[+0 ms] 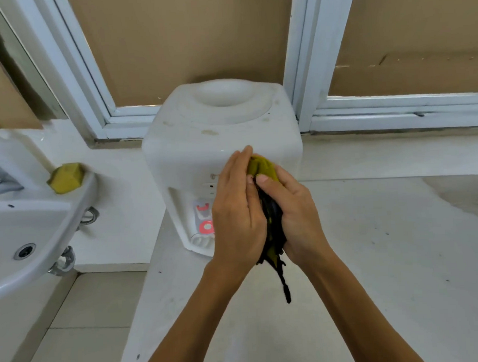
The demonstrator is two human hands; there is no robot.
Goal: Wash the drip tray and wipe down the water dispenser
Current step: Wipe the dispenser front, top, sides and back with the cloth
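A white countertop water dispenser [217, 133] stands on a pale counter, with stains on its top. Its red taps [205, 226] and the white drip tray [200, 243] show low on its front, partly hidden by my left hand. In front of the dispenser I hold a yellow-green and black cloth [270, 206] between both hands. My right hand [296, 214] grips it with curled fingers and thumb. My left hand [237, 208] presses flat against the cloth's other side, fingers straight. A black strand of the cloth hangs down below my hands.
A white sink [25, 237] with a metal tap [2, 183] juts out at the left, and a yellow sponge [65, 178] sits on its rim. White window frames [301, 70] with brown panels stand behind the dispenser. The counter [383, 243] stretches to the right.
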